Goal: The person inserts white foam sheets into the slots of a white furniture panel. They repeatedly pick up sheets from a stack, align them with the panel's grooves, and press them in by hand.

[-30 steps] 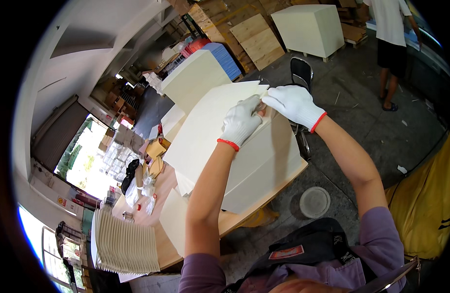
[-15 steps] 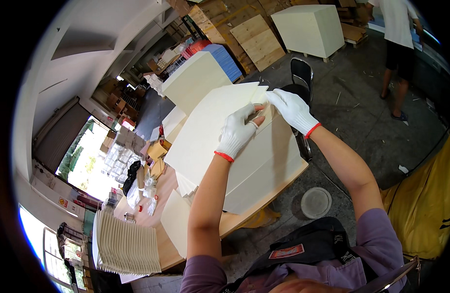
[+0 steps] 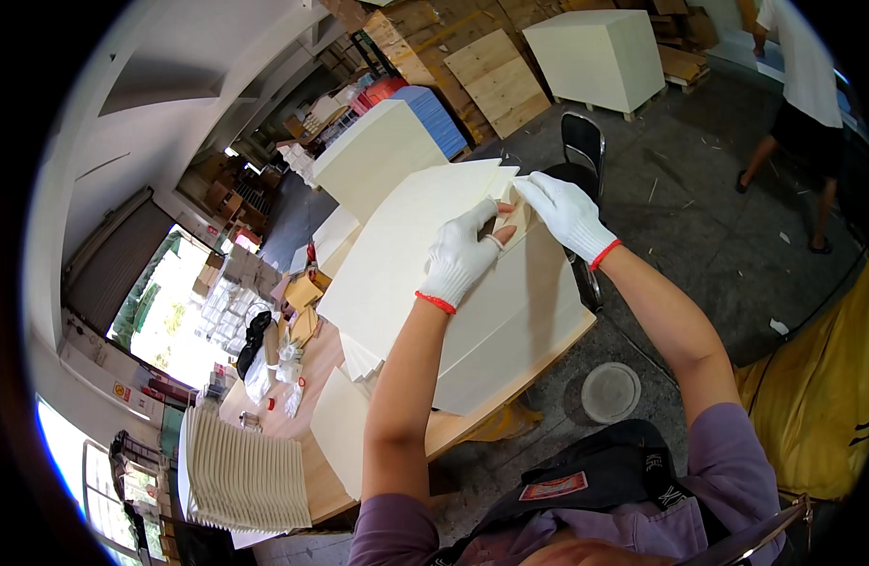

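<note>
A large stack of cream paperboard sheets point(image 3: 397, 241) lies on a wooden table, its upper sheets set askew over the pile below point(image 3: 510, 302). Both hands wear white knit gloves with red cuffs. My left hand point(image 3: 460, 253) rests at the right edge of the upper sheets, bare thumb and fingertip curled around the edge. Opposite it, my right hand point(image 3: 565, 215) has its fingers together at the far right corner, pinching the sheets there. Its thumb and the exact number of sheets gripped are hidden.
A ridged stack of folded cream boards point(image 3: 246, 467) stands at the table's near left. Another tall cream stack point(image 3: 383, 151) is beyond. A black chair point(image 3: 583, 141) stands past the table, a round grey lid point(image 3: 611, 391) below. A person in a white shirt point(image 3: 807, 66) is at far right.
My left hand has shifted slightly right along the sheet edge. My right hand stays almost in place. The other person has stepped to the right.
</note>
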`<state>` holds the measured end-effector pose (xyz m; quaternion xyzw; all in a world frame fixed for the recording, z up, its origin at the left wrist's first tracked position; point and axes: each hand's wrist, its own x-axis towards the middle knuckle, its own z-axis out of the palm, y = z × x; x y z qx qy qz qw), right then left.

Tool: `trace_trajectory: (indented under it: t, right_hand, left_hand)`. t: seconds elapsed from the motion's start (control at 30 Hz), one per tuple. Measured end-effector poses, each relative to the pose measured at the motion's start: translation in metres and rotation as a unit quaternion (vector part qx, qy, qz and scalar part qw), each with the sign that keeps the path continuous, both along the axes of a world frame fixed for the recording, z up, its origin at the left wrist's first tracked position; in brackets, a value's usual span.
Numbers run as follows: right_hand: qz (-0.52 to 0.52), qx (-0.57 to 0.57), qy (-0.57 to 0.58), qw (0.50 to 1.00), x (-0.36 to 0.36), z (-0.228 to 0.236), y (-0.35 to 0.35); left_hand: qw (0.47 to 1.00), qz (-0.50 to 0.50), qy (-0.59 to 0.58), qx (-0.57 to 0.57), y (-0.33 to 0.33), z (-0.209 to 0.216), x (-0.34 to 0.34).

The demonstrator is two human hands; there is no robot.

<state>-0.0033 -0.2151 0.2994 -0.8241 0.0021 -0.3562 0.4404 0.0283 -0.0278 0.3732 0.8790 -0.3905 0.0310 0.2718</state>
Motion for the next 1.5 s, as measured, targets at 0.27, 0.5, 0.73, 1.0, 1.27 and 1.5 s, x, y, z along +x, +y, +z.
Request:
trace_trajectory:
  t: [0.27,0.5,0.73,1.0,1.27,1.5]
  right_hand:
    - [0.004,0.012,-0.003,1.0,-0.001,0.001,0.001]
    - [0.004,-0.003,0.018,1.0,-0.005,0.003,0.001]
    - [0.004,0.001,0.01,1.0,-0.007,0.004,0.002]
    - [-0.003,0.007,0.036,0.999,-0.006,0.005,0.002]
    - [-0.007,0.019,0.04,0.999,-0.007,0.004,0.002]
    - [-0.033,0.013,0.002,0.999,-0.013,0.013,0.002]
  left_hand:
    - [0.997,-0.021,-0.027,-0.071,0.0,-0.012,0.007]
    - [0.999,-0.027,-0.019,-0.022,0.001,-0.007,0.007]
    - [0.999,-0.017,-0.024,-0.012,0.0,-0.007,0.005]
    - [0.999,-0.001,-0.033,-0.013,0.0,-0.007,0.005]
    - [0.999,-0.015,-0.045,0.006,-0.001,-0.008,0.006]
    - [0.983,-0.027,-0.178,0.017,0.003,-0.021,0.011]
